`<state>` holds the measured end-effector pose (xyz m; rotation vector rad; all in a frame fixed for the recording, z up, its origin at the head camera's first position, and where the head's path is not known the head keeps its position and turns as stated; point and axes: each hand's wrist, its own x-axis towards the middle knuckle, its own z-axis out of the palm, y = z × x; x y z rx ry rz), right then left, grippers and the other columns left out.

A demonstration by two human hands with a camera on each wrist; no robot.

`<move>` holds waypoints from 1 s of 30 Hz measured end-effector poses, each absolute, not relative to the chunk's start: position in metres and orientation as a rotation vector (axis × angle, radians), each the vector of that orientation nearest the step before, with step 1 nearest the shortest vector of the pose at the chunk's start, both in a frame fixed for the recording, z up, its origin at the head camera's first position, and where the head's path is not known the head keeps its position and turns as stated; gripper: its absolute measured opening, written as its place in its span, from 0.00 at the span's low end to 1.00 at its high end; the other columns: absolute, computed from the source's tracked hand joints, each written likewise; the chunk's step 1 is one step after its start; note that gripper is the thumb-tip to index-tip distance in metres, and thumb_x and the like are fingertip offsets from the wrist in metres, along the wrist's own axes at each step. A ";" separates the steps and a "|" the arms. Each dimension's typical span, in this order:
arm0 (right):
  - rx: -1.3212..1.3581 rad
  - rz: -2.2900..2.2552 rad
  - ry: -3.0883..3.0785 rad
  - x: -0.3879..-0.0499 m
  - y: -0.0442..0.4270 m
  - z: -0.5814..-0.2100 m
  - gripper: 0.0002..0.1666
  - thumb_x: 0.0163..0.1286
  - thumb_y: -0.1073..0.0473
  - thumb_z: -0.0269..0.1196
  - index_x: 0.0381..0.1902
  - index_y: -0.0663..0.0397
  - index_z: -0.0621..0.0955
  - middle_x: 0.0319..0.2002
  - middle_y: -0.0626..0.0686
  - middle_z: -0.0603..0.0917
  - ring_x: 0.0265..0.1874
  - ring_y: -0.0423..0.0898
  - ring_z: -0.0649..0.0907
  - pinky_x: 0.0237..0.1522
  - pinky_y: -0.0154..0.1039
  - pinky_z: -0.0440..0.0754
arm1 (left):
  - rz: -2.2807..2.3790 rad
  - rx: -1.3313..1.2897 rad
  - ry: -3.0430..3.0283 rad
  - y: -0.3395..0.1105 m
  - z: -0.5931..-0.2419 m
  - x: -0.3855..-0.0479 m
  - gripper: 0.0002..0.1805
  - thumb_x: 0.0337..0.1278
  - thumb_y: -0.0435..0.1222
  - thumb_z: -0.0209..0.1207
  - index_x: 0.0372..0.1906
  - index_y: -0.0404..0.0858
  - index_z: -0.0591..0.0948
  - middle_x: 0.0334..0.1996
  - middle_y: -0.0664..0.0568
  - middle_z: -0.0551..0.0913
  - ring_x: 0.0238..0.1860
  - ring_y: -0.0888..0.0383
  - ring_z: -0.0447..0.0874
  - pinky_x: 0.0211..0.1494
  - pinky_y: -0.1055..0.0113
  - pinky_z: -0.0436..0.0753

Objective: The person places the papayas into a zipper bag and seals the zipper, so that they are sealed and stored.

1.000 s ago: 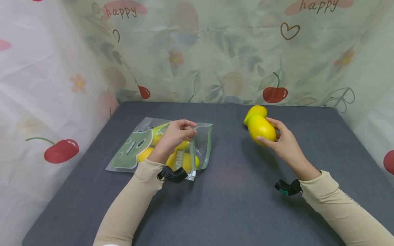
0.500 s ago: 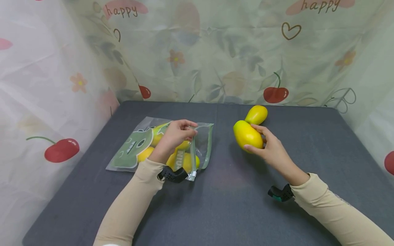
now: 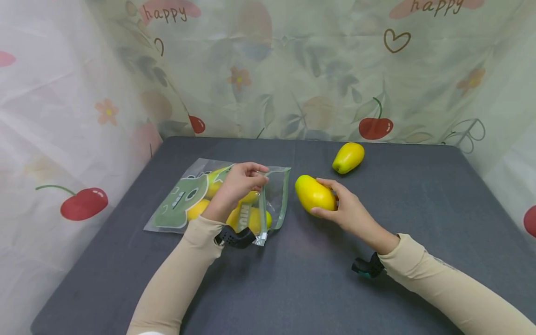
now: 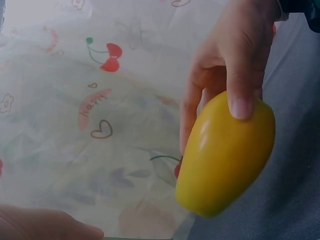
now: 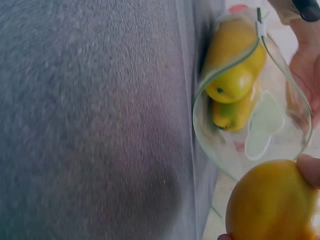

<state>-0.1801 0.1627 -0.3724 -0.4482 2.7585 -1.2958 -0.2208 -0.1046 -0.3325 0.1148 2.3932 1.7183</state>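
Observation:
My right hand (image 3: 351,211) grips a plump yellow mango (image 3: 314,194) between thumb and fingers, held above the table just right of the bag's mouth. My left hand (image 3: 239,188) pinches the upper edge of a clear zip bag (image 3: 173,204) with a green cartoon print. Several yellow fruits (image 5: 235,55) lie inside this bag, partly hidden by the print and my left arm. In the right wrist view its mouth gapes, with the mango close in front. A yellow fruit (image 3: 349,158) with a tapered end lies toward the back of the table.
The dark grey table (image 3: 301,284) ends at a hanging patterned cloth (image 3: 268,70), which also rises on both sides. A zip slider (image 3: 261,238) sits at the near corner of the bag's opening.
My right hand has carried the mango leftward and nearer to me, away from the other fruit and toward the bag. My left hand and the bag have stayed put.

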 end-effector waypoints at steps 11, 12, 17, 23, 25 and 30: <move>-0.546 -1.279 2.708 -0.181 0.144 -0.381 0.45 0.59 0.50 0.71 0.71 0.50 0.65 0.67 0.56 0.69 0.50 0.53 0.77 0.50 0.47 0.76 | 1.707 0.114 2.399 -0.104 -0.330 -0.221 0.16 0.59 0.33 0.61 0.52 0.35 0.81 0.32 0.48 0.80 0.32 0.55 0.79 0.41 0.66 0.83; -0.555 -1.272 2.707 -0.181 0.143 -0.381 0.45 0.59 0.50 0.71 0.71 0.50 0.66 0.67 0.56 0.70 0.50 0.52 0.77 0.50 0.47 0.76 | 1.707 0.114 2.398 -0.104 -0.330 -0.221 0.16 0.59 0.33 0.61 0.52 0.35 0.81 0.33 0.48 0.80 0.32 0.55 0.79 0.41 0.67 0.83; -0.588 -1.240 2.696 -0.182 0.136 -0.384 0.44 0.59 0.51 0.71 0.70 0.50 0.66 0.65 0.57 0.72 0.48 0.52 0.77 0.50 0.47 0.77 | 1.701 0.102 2.393 -0.104 -0.329 -0.221 0.15 0.59 0.33 0.61 0.51 0.36 0.81 0.35 0.45 0.80 0.33 0.54 0.79 0.41 0.66 0.82; -0.551 -1.241 2.661 -0.184 0.128 -0.387 0.44 0.59 0.51 0.71 0.69 0.55 0.65 0.63 0.58 0.73 0.49 0.53 0.78 0.50 0.48 0.78 | 1.695 0.098 2.399 -0.104 -0.330 -0.221 0.15 0.59 0.33 0.61 0.51 0.36 0.81 0.35 0.46 0.81 0.33 0.54 0.79 0.40 0.67 0.82; -0.537 -1.235 2.656 -0.184 0.126 -0.388 0.43 0.59 0.50 0.71 0.67 0.56 0.64 0.61 0.59 0.74 0.49 0.53 0.79 0.50 0.48 0.78 | 1.694 0.098 2.402 -0.104 -0.329 -0.220 0.15 0.59 0.33 0.61 0.51 0.35 0.81 0.35 0.47 0.81 0.33 0.55 0.79 0.40 0.67 0.82; -0.543 -1.211 2.660 -0.188 0.120 -0.391 0.42 0.58 0.49 0.72 0.64 0.57 0.66 0.59 0.59 0.75 0.48 0.52 0.80 0.50 0.48 0.79 | 1.692 0.099 2.409 -0.104 -0.329 -0.221 0.17 0.59 0.33 0.61 0.53 0.33 0.80 0.34 0.48 0.81 0.33 0.55 0.79 0.41 0.67 0.83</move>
